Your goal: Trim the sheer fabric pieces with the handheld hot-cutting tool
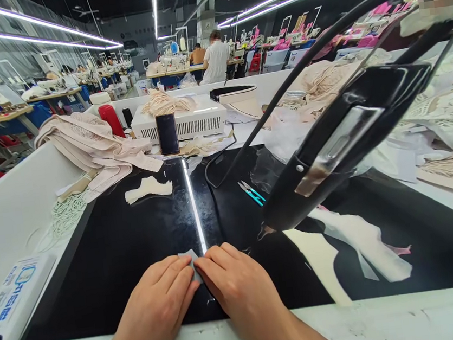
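Left hand [162,289] and right hand [239,280] clamp fingertips on one small grey piece [196,271] at six o'clock on the black mat [99,277], presumably steadying it; thread snips [252,194] lie at one o'clock from it, apparently for reach.

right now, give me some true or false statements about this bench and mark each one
1. The left hand and right hand meet at a small grey piece. True.
2. The right hand grips the teal-handled thread snips. False: the thread snips lie on the black mat, apart from both hands.
3. The smartphone lies flat on the mat. False: the smartphone stands upright in front of the vented white box.
4. A cream bundle rests on top of that box. True.
5. The black tool's metal tip points down left of the left hand. False: the metal tip is right of the right hand's fingertips.
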Action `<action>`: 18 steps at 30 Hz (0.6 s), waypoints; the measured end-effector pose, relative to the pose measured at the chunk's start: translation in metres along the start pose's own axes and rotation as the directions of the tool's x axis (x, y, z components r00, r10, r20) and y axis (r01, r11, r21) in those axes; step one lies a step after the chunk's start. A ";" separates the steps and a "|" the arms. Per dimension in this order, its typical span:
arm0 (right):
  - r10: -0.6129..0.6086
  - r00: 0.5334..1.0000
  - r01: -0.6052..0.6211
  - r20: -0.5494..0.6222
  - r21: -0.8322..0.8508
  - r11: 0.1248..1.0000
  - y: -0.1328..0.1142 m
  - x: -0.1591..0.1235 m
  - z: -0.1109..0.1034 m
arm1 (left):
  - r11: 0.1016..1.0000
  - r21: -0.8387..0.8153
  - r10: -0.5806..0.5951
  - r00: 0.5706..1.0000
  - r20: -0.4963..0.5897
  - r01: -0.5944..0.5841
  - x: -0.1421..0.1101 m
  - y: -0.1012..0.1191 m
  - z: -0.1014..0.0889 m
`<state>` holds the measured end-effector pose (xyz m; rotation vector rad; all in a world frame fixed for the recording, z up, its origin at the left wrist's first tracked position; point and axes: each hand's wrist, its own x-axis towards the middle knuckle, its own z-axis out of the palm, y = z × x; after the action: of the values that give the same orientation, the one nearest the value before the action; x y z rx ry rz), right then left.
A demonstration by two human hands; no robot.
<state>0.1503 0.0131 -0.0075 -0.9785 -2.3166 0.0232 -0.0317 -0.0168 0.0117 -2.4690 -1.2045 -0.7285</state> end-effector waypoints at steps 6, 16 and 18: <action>0.004 1.000 -0.004 -0.003 -0.009 1.000 0.002 -0.001 0.000 | 1.000 0.012 0.008 1.000 0.007 -0.009 -0.001 0.000 0.000; -0.054 0.975 0.080 -0.215 0.112 0.990 0.007 -0.004 -0.038 | 0.999 -0.032 0.000 1.000 0.017 0.000 -0.001 0.001 -0.002; -0.035 0.934 0.063 -0.355 0.069 0.996 0.016 -0.012 -0.062 | 0.999 -0.054 -0.002 1.000 0.017 0.003 0.000 0.002 -0.004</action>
<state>0.2006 0.0038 0.0327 -0.8094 -1.9913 -0.0752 -0.0318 -0.0203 0.0151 -2.5229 -1.2091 -0.7523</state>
